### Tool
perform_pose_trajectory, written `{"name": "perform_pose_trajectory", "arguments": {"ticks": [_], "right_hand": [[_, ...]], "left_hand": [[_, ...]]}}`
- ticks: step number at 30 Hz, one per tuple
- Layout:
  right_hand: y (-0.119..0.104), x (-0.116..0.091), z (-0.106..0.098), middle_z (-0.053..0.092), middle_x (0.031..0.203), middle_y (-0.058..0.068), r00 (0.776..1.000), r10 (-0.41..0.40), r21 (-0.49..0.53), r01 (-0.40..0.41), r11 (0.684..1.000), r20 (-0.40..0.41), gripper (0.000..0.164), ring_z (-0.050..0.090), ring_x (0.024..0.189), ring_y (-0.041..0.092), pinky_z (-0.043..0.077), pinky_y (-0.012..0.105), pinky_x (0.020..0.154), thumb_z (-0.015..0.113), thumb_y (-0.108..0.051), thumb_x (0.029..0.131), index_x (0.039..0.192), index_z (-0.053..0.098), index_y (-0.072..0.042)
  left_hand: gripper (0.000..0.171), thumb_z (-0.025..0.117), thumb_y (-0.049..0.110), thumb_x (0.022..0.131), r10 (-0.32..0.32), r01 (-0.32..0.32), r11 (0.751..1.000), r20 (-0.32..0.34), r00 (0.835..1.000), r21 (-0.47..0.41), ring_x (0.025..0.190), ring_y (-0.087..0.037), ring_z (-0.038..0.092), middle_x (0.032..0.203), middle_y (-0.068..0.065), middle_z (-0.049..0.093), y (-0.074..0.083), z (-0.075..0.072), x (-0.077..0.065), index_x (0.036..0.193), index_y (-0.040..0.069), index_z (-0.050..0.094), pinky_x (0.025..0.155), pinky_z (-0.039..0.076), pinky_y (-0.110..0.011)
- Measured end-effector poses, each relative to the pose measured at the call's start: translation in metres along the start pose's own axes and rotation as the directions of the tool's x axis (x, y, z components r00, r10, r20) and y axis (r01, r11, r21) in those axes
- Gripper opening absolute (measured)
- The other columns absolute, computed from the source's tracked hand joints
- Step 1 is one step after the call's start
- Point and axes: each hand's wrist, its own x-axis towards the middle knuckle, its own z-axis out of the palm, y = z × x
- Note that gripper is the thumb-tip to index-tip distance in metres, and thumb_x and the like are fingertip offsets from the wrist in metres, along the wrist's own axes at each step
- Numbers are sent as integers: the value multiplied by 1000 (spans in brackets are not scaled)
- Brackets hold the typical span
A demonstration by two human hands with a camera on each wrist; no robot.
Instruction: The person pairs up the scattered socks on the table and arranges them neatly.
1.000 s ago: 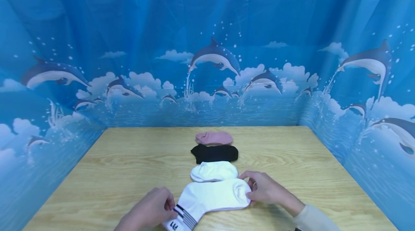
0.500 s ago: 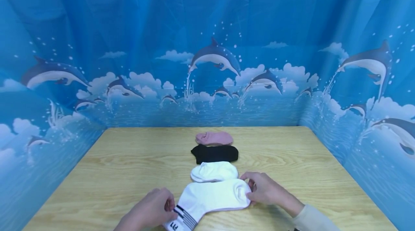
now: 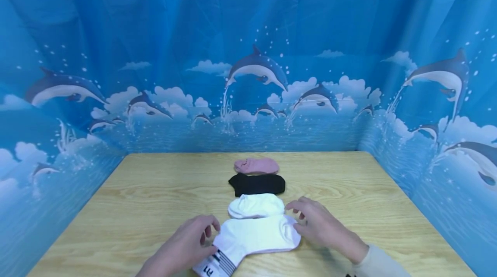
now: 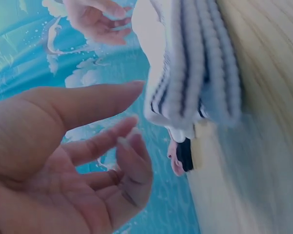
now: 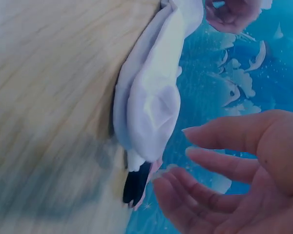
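Note:
A white sock pair point(image 3: 256, 234) with a black-striped cuff lies flat at the front of the table, one sock on top of the other. My left hand point(image 3: 188, 242) hovers at the cuff, fingers loosely bent and holding nothing. The left wrist view shows its thumb apart from the ribbed cuff edges point(image 4: 190, 68). Beyond the toe end, my right hand point(image 3: 322, 227) hangs with relaxed, spread fingers. In the right wrist view a gap shows between those fingers point(image 5: 224, 131) and the rounded toe point(image 5: 154, 117).
Behind the striped pair, low white socks point(image 3: 257, 206), black socks point(image 3: 260, 184) and pink socks point(image 3: 257, 165) lie in a column toward the back of the wooden table point(image 3: 163, 190). A blue dolphin-print curtain point(image 3: 186, 130) borders the table at the back and sides.
Both hands have let go of the striped white socks and lifted slightly, the fingers loosening. The socks have stayed in place.

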Motion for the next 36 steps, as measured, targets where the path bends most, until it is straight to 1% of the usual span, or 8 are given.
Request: {"name": "perform_pose_trajectory", "arguments": {"ticks": [3, 6, 9, 13, 22, 28, 33, 36], "right_hand": [[-4, 0, 2, 68, 101, 5, 995, -98, -26, 98, 995, -23, 32, 65, 82, 16, 55, 23, 69, 80, -1, 79, 110, 74, -6], [-8, 1, 6, 67, 98, 2, 992, -125, -38, 124, 991, -14, 27, 62, 81, 11, 53, 22, 69, 82, -3, 79, 105, 76, -7], [-9, 1, 10, 66, 96, 0, 991, -132, -45, 132, 990, -4, 26, 58, 80, 8, 50, 20, 68, 83, -5, 78, 103, 77, -8], [-9, 0, 14, 65, 96, -1, 990, -143, -53, 143, 988, -7, 26, 57, 79, 6, 49, 19, 66, 82, -5, 78, 104, 78, -10], [-7, 1, 20, 58, 97, 0, 990, -144, -61, 144, 988, -6, 30, 48, 72, 1, 43, 15, 60, 79, 2, 77, 105, 80, -8], [-5, 1, 23, 57, 95, 0, 989, -149, -61, 147, 987, -20, 31, 47, 71, 0, 42, 15, 60, 76, 4, 76, 104, 81, -8], [-3, 3, 24, 58, 94, 0, 985, -172, -68, 169, 983, -34, 31, 47, 71, -1, 43, 14, 59, 78, 5, 75, 103, 81, -7], [-2, 3, 24, 59, 94, 0, 983, -177, -66, 175, 982, -40, 31, 48, 70, -1, 44, 14, 59, 78, 5, 75, 103, 81, -6]], "left_hand": [[26, 86, 11, 80, 56, -56, 998, 17, 998, 0, 76, -12, 54, 86, 4, 61, 6, 0, 1, 102, 17, 74, 62, 46, -24], [26, 86, 12, 80, 74, -74, 997, 47, 996, 3, 74, -11, 53, 85, 4, 60, 11, 2, 2, 103, 16, 76, 61, 46, -23], [29, 87, 14, 81, 58, -59, 998, 55, 997, 11, 73, -10, 53, 86, 4, 59, 13, 5, 2, 108, 17, 76, 61, 46, -23], [32, 87, 15, 80, 42, -44, 999, 34, 999, 30, 74, -11, 52, 87, 4, 58, 13, 9, 3, 110, 19, 75, 60, 44, -23], [24, 85, 16, 83, -12, 11, 1000, 42, 999, 28, 81, -12, 53, 88, 5, 58, 14, 13, 6, 104, 25, 77, 66, 46, -26], [23, 85, 16, 83, -4, 3, 999, 26, 1000, 34, 80, -12, 53, 88, 4, 58, 12, 16, 7, 103, 24, 78, 66, 46, -26], [25, 86, 16, 82, -4, 3, 999, 11, 1000, 48, 79, -13, 52, 88, 4, 58, 12, 17, 6, 103, 25, 77, 65, 43, -25], [24, 86, 17, 82, -18, 17, 998, 15, 1000, 53, 80, -13, 51, 87, 5, 58, 11, 18, 7, 103, 26, 76, 67, 43, -27]]}}
